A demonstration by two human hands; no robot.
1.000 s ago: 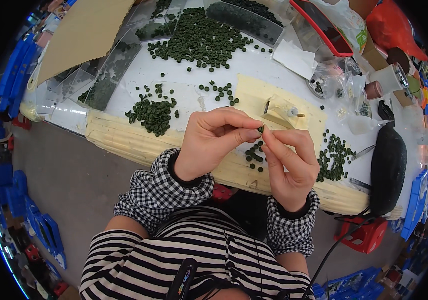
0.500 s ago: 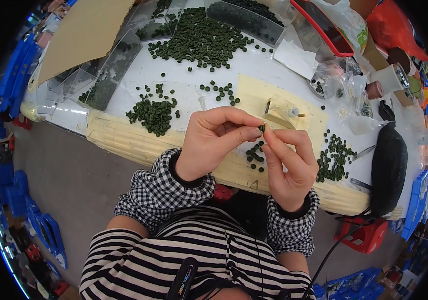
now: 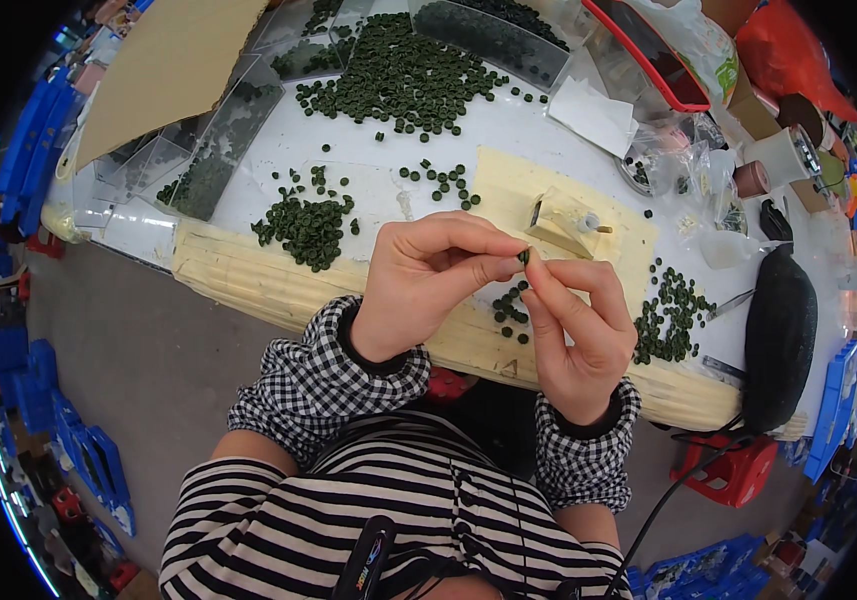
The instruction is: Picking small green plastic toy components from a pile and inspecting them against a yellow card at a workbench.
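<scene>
Above the table's front edge, my left hand (image 3: 426,278) pinches a small dark green round piece (image 3: 523,257) between thumb and forefinger. From the other side, my right hand (image 3: 583,325) meets it with closed fingertips pressed to the same piece; the fingers partly cover it. Just below the fingertips lie several loose green pieces (image 3: 510,316). A heap of them (image 3: 308,230) is left of my left hand, and another group (image 3: 673,315) sits right of my right hand. Beyond my hands, a small cream-coloured block with a metal pin (image 3: 568,222) stands on a yellow sheet (image 3: 500,180).
A large pile of green pieces (image 3: 403,75) covers the far table, beside clear trays (image 3: 233,135) and a cardboard sheet (image 3: 163,70). On the right are a red-edged phone (image 3: 648,55), a black pouch (image 3: 780,335) and tweezers (image 3: 731,304). Padding (image 3: 248,285) lines the front edge.
Both hands stay nearly in place. The pinched piece and the fingertips around it have shifted very slightly left.
</scene>
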